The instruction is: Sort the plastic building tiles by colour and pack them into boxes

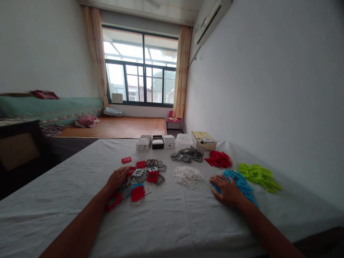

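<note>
My left hand lies at the left edge of a mixed pile of flat plastic building pieces, its fingertips at a red piece. The fingers look stretched out over the pieces, with their undersides hidden. The pile holds grey pieces, red ones and white lattice ones. My right hand rests with fingers spread on the left side of a heap of blue pieces. Left of that hand is a heap of white window-like lattice pieces.
Behind lie heaps of dark grey pieces, red pieces and lime-green pieces. Small boxes, including a white box and a yellow box, line the far edge of the cloth-covered table. A wall is on the right.
</note>
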`<state>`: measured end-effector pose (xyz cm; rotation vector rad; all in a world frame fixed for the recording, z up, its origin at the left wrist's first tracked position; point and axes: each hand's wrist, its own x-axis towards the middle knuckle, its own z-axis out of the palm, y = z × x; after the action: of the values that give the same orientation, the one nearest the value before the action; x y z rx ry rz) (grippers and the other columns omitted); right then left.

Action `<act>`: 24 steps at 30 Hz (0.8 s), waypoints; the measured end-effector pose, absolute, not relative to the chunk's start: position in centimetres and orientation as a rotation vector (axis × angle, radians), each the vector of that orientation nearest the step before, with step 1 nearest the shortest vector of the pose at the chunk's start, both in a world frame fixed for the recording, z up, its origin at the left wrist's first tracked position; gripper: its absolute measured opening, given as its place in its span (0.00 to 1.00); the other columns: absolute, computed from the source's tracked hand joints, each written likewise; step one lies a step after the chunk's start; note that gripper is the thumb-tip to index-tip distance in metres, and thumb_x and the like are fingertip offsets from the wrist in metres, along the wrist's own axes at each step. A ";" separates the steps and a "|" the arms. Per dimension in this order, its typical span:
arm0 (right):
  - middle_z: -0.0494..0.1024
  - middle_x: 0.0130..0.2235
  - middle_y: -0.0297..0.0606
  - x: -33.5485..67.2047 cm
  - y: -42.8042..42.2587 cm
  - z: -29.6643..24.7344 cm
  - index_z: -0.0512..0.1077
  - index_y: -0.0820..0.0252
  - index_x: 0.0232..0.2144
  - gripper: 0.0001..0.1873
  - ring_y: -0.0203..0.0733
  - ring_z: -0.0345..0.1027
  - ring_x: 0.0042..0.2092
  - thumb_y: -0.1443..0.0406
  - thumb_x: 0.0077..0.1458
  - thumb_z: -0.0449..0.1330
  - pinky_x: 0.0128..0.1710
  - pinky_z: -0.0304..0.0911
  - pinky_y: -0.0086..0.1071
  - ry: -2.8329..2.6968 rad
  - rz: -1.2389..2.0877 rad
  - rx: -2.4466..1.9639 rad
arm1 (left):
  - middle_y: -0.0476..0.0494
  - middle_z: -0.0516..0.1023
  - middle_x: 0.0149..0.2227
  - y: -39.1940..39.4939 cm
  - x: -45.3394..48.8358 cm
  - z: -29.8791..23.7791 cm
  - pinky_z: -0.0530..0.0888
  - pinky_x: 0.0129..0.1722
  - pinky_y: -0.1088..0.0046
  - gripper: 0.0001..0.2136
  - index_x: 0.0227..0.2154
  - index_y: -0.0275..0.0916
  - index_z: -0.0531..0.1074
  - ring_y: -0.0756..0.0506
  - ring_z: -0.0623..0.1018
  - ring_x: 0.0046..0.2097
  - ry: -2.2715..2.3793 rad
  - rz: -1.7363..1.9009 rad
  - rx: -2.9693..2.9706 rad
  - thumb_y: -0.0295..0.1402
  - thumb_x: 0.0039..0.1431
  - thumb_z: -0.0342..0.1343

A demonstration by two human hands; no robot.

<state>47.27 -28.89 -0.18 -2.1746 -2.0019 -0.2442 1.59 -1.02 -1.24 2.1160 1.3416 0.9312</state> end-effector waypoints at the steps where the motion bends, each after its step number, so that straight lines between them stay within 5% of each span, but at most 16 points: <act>1: 0.70 0.56 0.40 47.1 -28.8 0.0 0.68 0.49 0.52 0.24 0.53 0.55 0.60 0.52 0.56 0.49 0.57 0.42 0.59 -2.005 -0.262 -2.162 | 0.44 0.79 0.46 -1.0 1.6 -1.3 0.67 0.52 0.70 0.28 0.43 0.37 0.75 0.41 0.74 0.50 1.341 0.936 2.122 0.52 0.54 0.41; 7: 0.68 0.57 0.38 42.4 -25.7 2.1 0.67 0.48 0.52 0.23 0.48 0.56 0.59 0.50 0.60 0.46 0.56 0.51 0.50 -1.990 -0.287 -1.952 | 0.45 0.80 0.38 -2.4 3.1 -1.0 0.69 0.44 0.72 0.24 0.35 0.39 0.76 0.44 0.76 0.43 1.455 0.805 2.357 0.44 0.62 0.35; 12: 0.68 0.57 0.38 35.1 -21.2 3.7 0.66 0.50 0.53 0.23 0.45 0.58 0.58 0.51 0.60 0.46 0.54 0.56 0.44 -2.172 -0.023 -1.686 | 0.43 0.78 0.39 -3.2 7.4 -1.7 0.64 0.49 0.69 0.17 0.31 0.41 0.75 0.44 0.73 0.45 1.617 0.796 2.373 0.36 0.63 0.40; 19: 0.61 0.61 0.50 29.0 -15.3 1.5 0.60 0.65 0.59 0.30 0.49 0.51 0.62 0.54 0.59 0.49 0.60 0.49 0.40 -2.246 0.155 -1.673 | 0.40 0.71 0.52 0.5 6.5 -0.8 0.56 0.57 0.63 0.15 0.45 0.42 0.72 0.43 0.63 0.58 1.839 0.861 2.206 0.36 0.64 0.41; 24: 0.58 0.61 0.56 28.7 -9.0 -0.3 0.57 0.72 0.60 0.30 0.50 0.44 0.65 0.57 0.62 0.45 0.62 0.42 0.41 -2.017 0.086 -1.906 | 0.43 0.75 0.48 3.4 2.5 -0.4 0.58 0.55 0.61 0.14 0.42 0.47 0.73 0.41 0.66 0.56 1.763 0.866 2.162 0.42 0.62 0.45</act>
<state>28.74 -8.95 -0.26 -1.9058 -2.0169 0.0862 2.55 3.37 -0.37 2.1621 1.7630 0.8664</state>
